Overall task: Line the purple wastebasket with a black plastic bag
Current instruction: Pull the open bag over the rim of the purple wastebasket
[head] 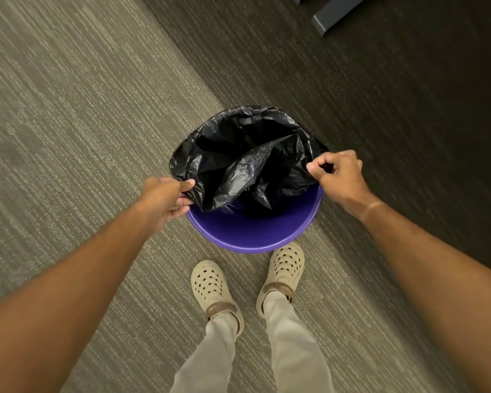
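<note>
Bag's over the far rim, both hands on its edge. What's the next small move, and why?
Probably pull the bag edge toward the near rim and fold it over. The left hand and right hand pinch it at the sides, yet the near rim of the wastebasket is bare purple.

We stood in what looked like an office, on striped commercial carpet point(68, 123) near a dark furniture base point(335, 15).

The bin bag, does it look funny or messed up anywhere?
A bit. The bag covers only the far rim of the bin; the near rim is bare purple. The left hand and right hand pinch its loose edge, and a crumpled fold sags inside. Nothing looks torn or spilled.
</note>
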Demonstrator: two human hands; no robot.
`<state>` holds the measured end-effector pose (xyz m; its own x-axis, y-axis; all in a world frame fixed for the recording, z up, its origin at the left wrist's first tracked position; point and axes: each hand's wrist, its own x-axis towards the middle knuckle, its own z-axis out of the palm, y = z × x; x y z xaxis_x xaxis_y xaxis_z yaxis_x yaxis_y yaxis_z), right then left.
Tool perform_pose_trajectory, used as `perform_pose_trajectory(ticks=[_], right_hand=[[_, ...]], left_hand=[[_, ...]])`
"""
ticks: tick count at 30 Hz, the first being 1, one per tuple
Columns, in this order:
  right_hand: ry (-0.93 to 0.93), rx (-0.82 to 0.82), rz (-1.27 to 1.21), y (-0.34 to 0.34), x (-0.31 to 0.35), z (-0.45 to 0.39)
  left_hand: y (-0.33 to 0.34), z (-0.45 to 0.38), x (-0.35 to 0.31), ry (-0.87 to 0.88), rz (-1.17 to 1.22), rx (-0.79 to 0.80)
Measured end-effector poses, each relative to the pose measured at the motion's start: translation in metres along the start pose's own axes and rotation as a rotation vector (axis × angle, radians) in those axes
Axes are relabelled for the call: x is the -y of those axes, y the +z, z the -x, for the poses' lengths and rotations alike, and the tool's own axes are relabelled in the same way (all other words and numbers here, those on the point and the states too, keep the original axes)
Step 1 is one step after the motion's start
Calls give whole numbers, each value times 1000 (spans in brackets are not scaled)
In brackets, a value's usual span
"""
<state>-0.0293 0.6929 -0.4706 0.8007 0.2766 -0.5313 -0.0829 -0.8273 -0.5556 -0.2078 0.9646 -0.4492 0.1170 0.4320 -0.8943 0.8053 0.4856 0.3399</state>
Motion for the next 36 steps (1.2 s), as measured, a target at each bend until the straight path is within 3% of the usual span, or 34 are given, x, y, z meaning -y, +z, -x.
perform_pose_trajectory(ticks=[5, 8, 10, 14, 18, 24, 30, 36], right_hand=[[213, 109, -122, -1, -15, 24], [391, -34, -164, 5, -17, 34], [497, -105, -257, 10, -16, 37], [653, -48, -481, 14, -19, 45], [699, -174, -580, 23, -28, 56], [857, 51, -590, 33, -34, 77], [1033, -89, -1264, 39, -43, 85], [994, -20, -1246, 62, -50, 95]], left_hand=[[-11, -4, 10, -6, 177, -110], [-14, -4, 14, -11, 284, -118], [-14, -4, 17, 32, 264, -85], [-15, -5, 24, 82, 24, -52], [-19, -9, 30, 36, -137, -188], [-9, -2, 41, -119, 12, -53], [-2, 2, 46, -142, 120, -54], [3, 2, 59, -119, 96, -27]])
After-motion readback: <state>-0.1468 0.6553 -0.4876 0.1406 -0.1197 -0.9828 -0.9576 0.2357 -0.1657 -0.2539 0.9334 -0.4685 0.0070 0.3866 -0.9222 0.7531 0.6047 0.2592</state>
